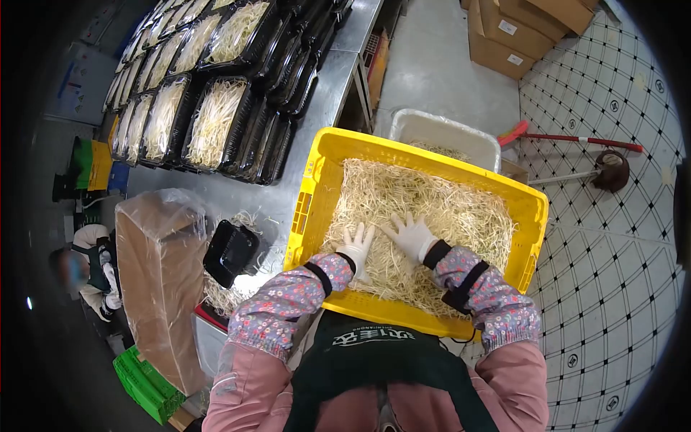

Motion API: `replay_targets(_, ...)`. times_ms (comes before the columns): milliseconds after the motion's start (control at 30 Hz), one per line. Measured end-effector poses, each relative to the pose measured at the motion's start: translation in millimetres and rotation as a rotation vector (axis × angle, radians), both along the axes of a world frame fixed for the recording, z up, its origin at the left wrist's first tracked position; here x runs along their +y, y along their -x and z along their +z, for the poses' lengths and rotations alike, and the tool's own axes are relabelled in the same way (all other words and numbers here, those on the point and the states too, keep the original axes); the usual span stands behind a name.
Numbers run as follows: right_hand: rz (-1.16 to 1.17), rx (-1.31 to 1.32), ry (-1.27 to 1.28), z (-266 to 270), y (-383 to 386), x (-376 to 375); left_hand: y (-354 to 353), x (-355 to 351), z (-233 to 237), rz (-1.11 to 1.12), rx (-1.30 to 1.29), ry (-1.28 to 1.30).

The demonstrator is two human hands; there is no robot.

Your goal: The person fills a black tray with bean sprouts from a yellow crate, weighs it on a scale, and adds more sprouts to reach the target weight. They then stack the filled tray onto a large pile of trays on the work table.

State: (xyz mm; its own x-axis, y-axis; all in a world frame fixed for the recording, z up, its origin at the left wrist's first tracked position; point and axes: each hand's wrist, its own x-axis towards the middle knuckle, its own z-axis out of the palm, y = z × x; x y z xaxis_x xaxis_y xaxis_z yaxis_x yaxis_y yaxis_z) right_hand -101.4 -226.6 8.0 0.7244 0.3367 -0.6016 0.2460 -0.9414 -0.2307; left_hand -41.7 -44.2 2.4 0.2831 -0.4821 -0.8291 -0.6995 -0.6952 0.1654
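The gloved left hand (pixel 355 250) and right hand (pixel 413 239) rested, fingers spread, on bean sprouts (pixel 453 216). A yellow crate (pixel 324 176) surrounded them. Light, even pressure seemed best.

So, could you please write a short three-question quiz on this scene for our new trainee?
1. True or false: the left hand and the right hand are both gloved.
2. Which stands right behind the far side of the yellow crate: (a) a green crate, (b) a white tub, (c) a plastic-lined cardboard box?
3. What lies in the yellow crate, beneath both hands?

Key: 1. True. 2. (b). 3. Bean sprouts.
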Motion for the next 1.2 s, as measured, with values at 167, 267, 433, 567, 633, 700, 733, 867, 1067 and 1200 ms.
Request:
replay_targets(167, -0.086, 0.033, -0.077, -16.7, -10.1, -4.5, -2.0, -2.7, -29.1, 0.115, 0.008, 0.06)
replay_targets(267, -0.118, -0.021, -0.156, -10.2, -6.2, -14.0, -11.2, 9.2, -30.8, 0.123, 0.005, 0.242)
replay_targets(433, -0.214, -0.135, -0.226, 8.8, -8.0, -38.4, -12.0, 19.2, -0.1, 0.169, -0.034, 0.331)
replay_targets(567, -0.362, -0.21, -0.225, 20.5, -17.7, -69.4, -11.9, 30.5, 21.1, 0.13, -0.136, 0.416)
replay_targets(633, -0.431, -0.257, -0.212, 25.7, -24.9, -79.0, -11.2, 43.5, 30.3, 0.035, -0.217, 0.546)
replay_targets(700, -0.585, -0.308, -0.265, 46.2, -25.8, -84.6, -7.2, 44.1, 40.4, 0.0, -0.194, 0.504)
replay_targets(733, -0.606, -0.32, -0.29, 55.3, -28.2, -76.8, -1.3, 44.0, 37.2, -0.064, -0.139, 0.513)
replay_targets(867, -0.525, -0.255, -0.314, 6.5, -32.0, -25.1, 11.0, 28.6, 38.3, -0.199, 0.126, 0.577)
replay_targets(1067, -0.246, -0.098, -0.014, -3.6, -15.7, -18.1, -52.8, -21.6, 20.8, 0.335, 0.055, 0.916)
replay_targets(1200, -0.325, 0.011, 0.03, 2.2, -6.4, -36.5, -40.8, -25.8, -49.5, 0.347, 0.041, 0.717)
